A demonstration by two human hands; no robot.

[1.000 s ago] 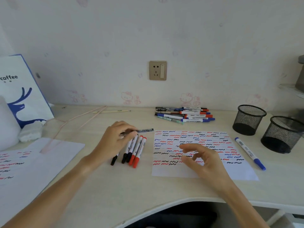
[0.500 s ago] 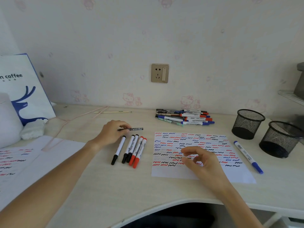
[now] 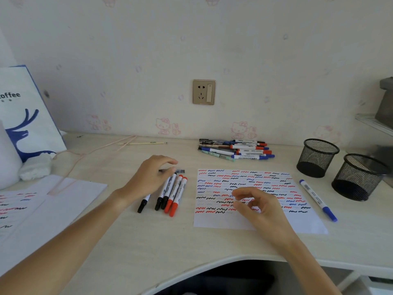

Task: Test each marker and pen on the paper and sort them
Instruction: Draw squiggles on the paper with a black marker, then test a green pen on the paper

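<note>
Test sheet (image 3: 244,222) lies centre of desk (image 3: 148,248); sorted markers (image 3: 170,194) just left, single marker (image 3: 316,199) right (two mesh cups (image 3: 340,167) beyond), unsorted pile (image 3: 236,151) behind the sheet.

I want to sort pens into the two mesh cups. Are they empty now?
They look empty: through both black mesh cups only dark bottoms show, and no pen sticks out above either rim.

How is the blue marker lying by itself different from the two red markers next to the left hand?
The blue marker has a blue cap; the red markers have red caps. The blue marker lies alone, right of the paper, while the red markers lie side by side in a row, left of it. Both kinds have white barrels and are capped.
</note>
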